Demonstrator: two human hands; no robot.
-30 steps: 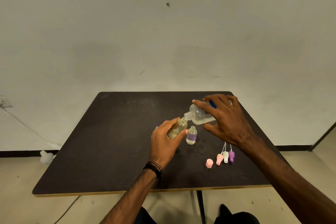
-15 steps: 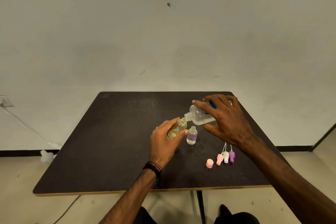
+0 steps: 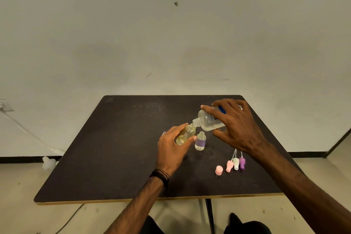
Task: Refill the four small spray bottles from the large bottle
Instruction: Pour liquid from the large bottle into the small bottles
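Large bottle [image 3: 209,119] tipped in right hand [image 3: 239,129], fingers curled over its body, neck touching mouth of yellow bottle [image 3: 185,134] pinched between left hand [image 3: 171,148] thumb and fingers. Purple bottle [image 3: 200,141] upright just right of left fingertips. Caps [image 3: 232,164] near right wrist.

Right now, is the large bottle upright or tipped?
Tipped: the right hand holds the large bottle near-horizontal, neck at the yellow small bottle.

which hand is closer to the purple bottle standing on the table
Left. The left hand holds the yellow bottle right beside the purple bottle, its thumb tip almost touching it. The right hand is up and to the right, gripping the large bottle.
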